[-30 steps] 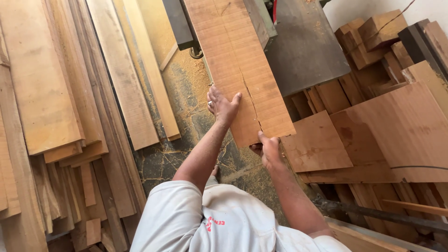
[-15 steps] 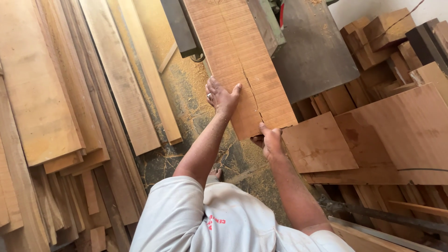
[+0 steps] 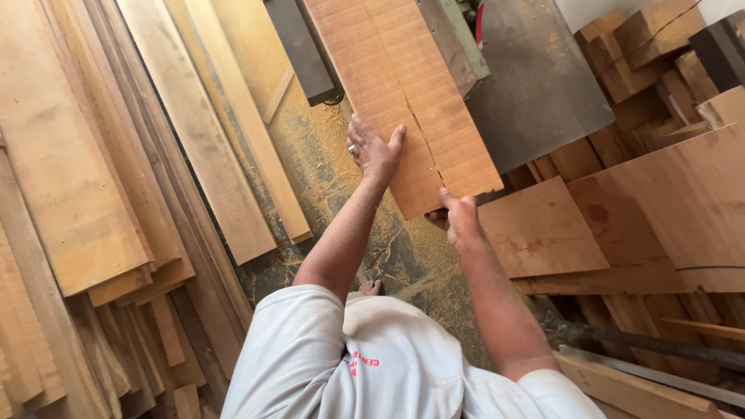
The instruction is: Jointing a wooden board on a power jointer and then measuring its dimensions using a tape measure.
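Head view shows the left hand (image 3: 375, 150) flat on the cracked board (image 3: 403, 93) and the right hand (image 3: 460, 219) gripping its near end, the board only partly across the saw desk (image 3: 543, 85) beyond them.

Long pale planks (image 3: 194, 140) are stacked along the left, sawdust covers the floor (image 3: 334, 194), flat reddish boards (image 3: 543, 233) and chunky wood offcuts (image 3: 644, 46) are piled on the right.
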